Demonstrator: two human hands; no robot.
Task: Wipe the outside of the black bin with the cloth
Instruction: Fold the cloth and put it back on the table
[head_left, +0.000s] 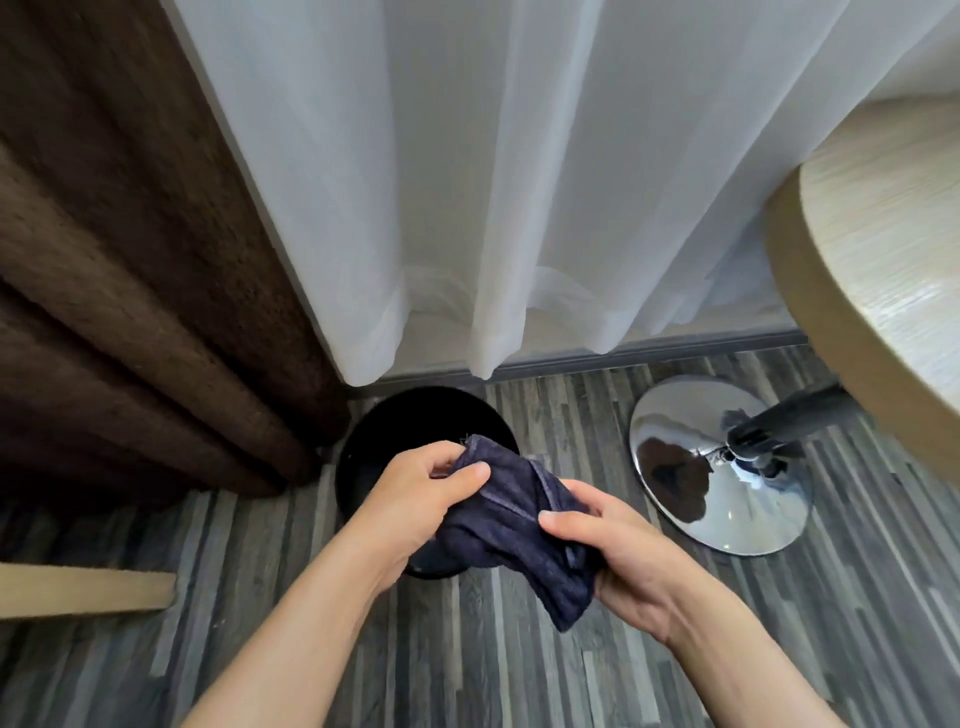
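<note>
A round black bin (395, 426) stands open on the striped grey floor, close to the curtains. Its near side is hidden behind my hands. Above it I hold a dark navy cloth (511, 519), bunched up between both hands. My left hand (415, 493) pinches the cloth's upper left end with thumb and fingers. My right hand (618, 551) grips the lower right part, and a corner of the cloth hangs down below it. The cloth does not touch the bin's outside.
A brown curtain (130, 312) hangs at the left and a sheer white curtain (519, 182) behind the bin. A round wooden table (883, 249) on a chrome pedestal base (717, 467) stands at the right. A pale wooden edge (88, 587) juts in at the left.
</note>
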